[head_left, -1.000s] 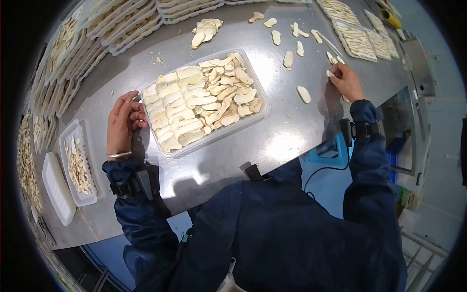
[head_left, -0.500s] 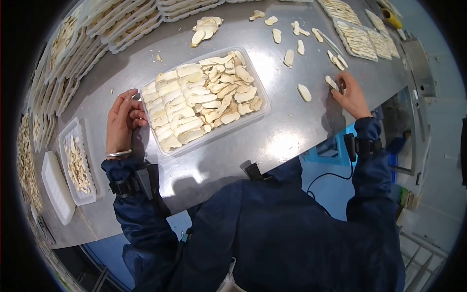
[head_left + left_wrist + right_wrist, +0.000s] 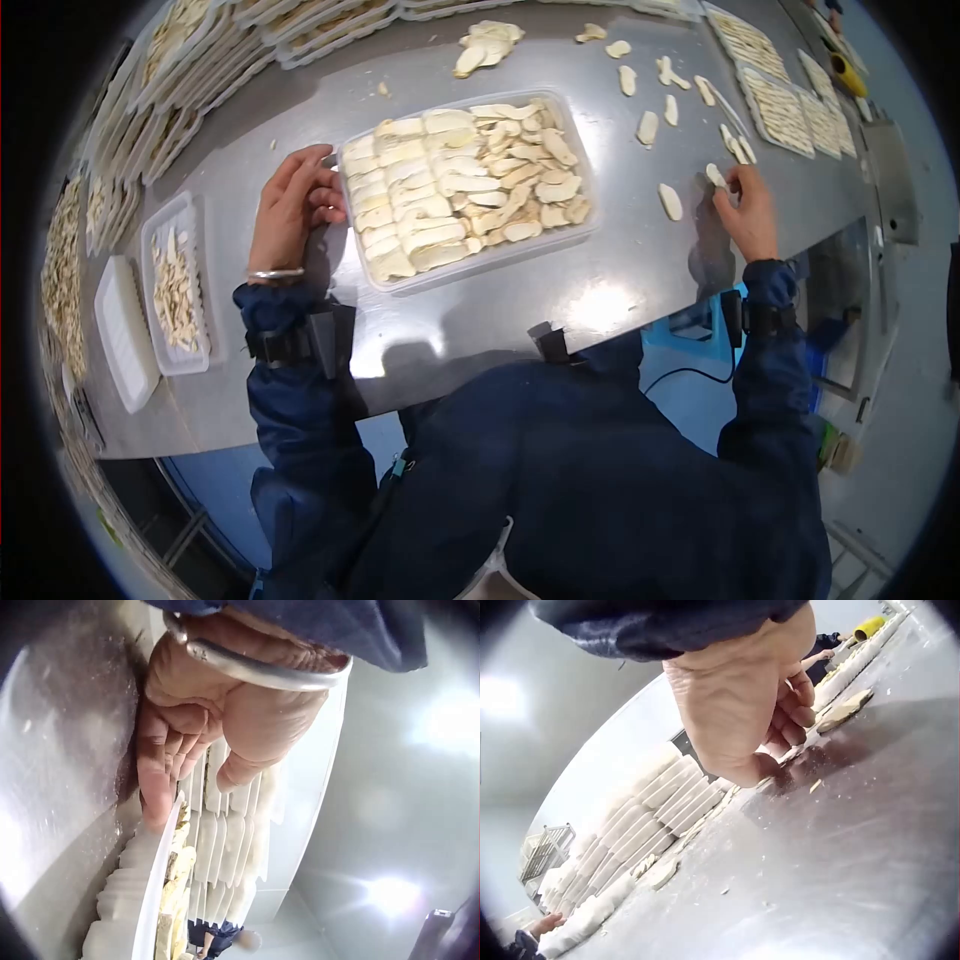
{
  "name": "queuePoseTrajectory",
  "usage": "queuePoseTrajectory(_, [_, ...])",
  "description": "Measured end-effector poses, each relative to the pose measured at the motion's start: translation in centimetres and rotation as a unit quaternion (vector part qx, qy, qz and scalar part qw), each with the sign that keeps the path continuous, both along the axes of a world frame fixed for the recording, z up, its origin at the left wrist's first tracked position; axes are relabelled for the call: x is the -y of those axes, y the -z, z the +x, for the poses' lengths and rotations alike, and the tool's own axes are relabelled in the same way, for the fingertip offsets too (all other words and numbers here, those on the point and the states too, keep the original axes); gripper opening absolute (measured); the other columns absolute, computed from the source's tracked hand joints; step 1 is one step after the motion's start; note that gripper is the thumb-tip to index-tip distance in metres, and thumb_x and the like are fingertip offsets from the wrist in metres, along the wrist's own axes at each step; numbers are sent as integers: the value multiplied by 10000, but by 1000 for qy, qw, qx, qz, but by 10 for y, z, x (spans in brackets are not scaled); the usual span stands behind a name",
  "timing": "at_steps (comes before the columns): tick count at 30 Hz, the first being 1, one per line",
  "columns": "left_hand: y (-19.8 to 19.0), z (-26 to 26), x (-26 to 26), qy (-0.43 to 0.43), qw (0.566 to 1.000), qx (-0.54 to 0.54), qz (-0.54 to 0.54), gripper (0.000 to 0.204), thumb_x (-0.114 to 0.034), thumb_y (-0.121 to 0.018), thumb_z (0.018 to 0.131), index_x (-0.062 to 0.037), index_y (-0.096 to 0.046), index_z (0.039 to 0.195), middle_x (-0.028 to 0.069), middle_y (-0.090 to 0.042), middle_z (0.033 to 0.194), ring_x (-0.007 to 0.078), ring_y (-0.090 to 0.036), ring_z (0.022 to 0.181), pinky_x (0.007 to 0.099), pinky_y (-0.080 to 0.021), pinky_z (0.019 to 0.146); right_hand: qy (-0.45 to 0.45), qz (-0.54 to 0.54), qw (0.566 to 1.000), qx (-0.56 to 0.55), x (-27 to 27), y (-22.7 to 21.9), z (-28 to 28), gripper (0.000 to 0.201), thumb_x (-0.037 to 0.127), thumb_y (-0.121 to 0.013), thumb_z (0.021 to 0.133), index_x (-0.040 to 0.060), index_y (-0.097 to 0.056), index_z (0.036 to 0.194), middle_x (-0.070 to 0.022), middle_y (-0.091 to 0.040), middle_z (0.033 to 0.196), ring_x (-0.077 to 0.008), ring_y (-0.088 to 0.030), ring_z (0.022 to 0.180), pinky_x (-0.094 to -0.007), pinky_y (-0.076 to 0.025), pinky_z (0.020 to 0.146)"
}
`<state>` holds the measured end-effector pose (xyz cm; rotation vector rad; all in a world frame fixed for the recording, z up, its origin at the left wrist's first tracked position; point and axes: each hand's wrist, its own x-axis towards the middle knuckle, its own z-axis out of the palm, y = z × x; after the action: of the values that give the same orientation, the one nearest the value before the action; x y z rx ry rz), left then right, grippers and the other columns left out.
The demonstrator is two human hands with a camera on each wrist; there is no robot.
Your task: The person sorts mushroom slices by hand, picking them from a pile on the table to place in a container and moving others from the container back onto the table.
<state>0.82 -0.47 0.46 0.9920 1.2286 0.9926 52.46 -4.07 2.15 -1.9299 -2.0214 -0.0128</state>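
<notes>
A clear plastic tray point(image 3: 480, 266) of sliced mushrooms stands on the steel table, with neat overlapping rows on its left side and looser slices on its right. My left hand point(image 3: 292, 210) is at the tray's left end, its loosely bent fingers touching the outer wall. In the left wrist view the thumb point(image 3: 238, 771) stays apart from the tray rim point(image 3: 159, 877). Off to the right, my right hand point(image 3: 750, 210) pinches a pale mushroom slice point(image 3: 714, 174) between thumb and fingers, low over the table. The right wrist view largely hides that slice behind the hand.
Several loose slices point(image 3: 648, 128) lie between the tray and my right hand. A heap of slices point(image 3: 488, 46) sits behind the tray. Stacked filled trays point(image 3: 215, 75) line the back left, and flat filled trays point(image 3: 780, 108) the back right. A small tray point(image 3: 205, 340) holds scraps at left.
My right hand has drawn a mushroom slice toward me, away from the slices at the right. The left hand stays at the tray's end. The head view has shifted.
</notes>
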Motion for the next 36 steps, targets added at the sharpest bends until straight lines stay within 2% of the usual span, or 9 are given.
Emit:
queuePoseTrajectory(1, [1, 0, 0, -4, 1000, 6, 0, 327, -244, -480, 980, -18, -530, 1210, 34, -571, 843, 89, -568, 666, 185, -465, 570, -11, 11, 1000, -23, 0, -9, -17, 176, 126, -617, 737, 9, -534, 838, -145, -545, 768, -340, -547, 704, -422, -429, 630])
queuePoseTrajectory(4, [-1, 0, -1, 2, 1000, 5, -2, 329, -247, -479, 981, -17, -526, 1210, 36, -572, 840, 91, -571, 665, 190, -471, 574, -178, 77, 981, -28, -5, -29, -88, 205, 68, -641, 711, 25, -541, 884, -105, -524, 815, -268, -531, 732, -338, -430, 635])
queuePoseTrajectory(7, [-1, 1, -1, 2, 1000, 8, -4, 333, -251, -476, 983, -13, -522, 1211, 37, -573, 840, 91, -573, 667, 194, -477, 576, -285, 81, 952, -72, -7, -33, -162, 202, 58, -628, 699, 28, -538, 878, -133, -528, 829, -300, -531, 780, -373, -409, 704])
queuePoseTrajectory(11, [1, 0, -1, -5, 1000, 16, -3, 317, -254, -499, 973, -20, -535, 1184, 46, -581, 828, 98, -594, 659, 196, -492, 578, -373, 75, 922, -70, -16, -21, -214, 211, 61, -602, 692, 19, -515, 880, -125, -508, 832, -293, -513, 786, -381, -395, 708])
queuePoseTrajectory(15, [0, 1, 0, -12, 1000, 14, -1, 305, -256, -513, 969, -27, -544, 1168, 46, -583, 810, 98, -607, 646, 193, -497, 574, -378, 59, 922, -64, -20, -10, -227, 223, 58, -594, 694, 18, -506, 894, -122, -506, 838, -286, -517, 803, -385, -397, 718])
queuePoseTrajectory(16, [-2, 2, 0, -3, 1000, -4, 3, 344, -240, -460, 989, 15, -502, 1216, 40, -577, 826, 88, -591, 659, 185, -487, 567, -374, 55, 924, -59, -20, -10, -228, 225, 56, -594, 694, 18, -504, 897, -122, -507, 843, -286, -518, 807, -385, -399, 723])
queuePoseTrajectory(32, [1, 1, -1, -7, 1000, -8, 4, 332, -231, -465, 987, 6, -509, 1215, 49, -599, 822, 84, -604, 647, 180, -506, 553, -367, 43, 928, -44, -20, -9, -229, 250, 79, -616, 708, 27, -513, 930, -122, -520, 895, -280, -528, 853, -377, -403, 751])
queuePoseTrajectory(35, [1, 1, 0, -7, 1000, -6, 3, 330, -232, -464, 988, 4, -512, 1213, 44, -595, 823, 84, -601, 648, 181, -504, 555, -320, 64, 942, -78, -21, -22, -214, 264, 107, -643, 711, 6, -528, 927, -127, -535, 893, -296, -537, 845, -381, -396, 771])
queuePoseTrajectory(36, [-1, 2, 0, -8, 1000, -9, 1, 329, -232, -465, 988, 4, -513, 1212, 42, -593, 824, 84, -599, 648, 181, -503, 555, -296, 73, 948, -88, -23, -28, -205, 214, 123, -616, 759, 11, -541, 924, -98, -549, 840, -237, -538, 770, -339, -409, 733])
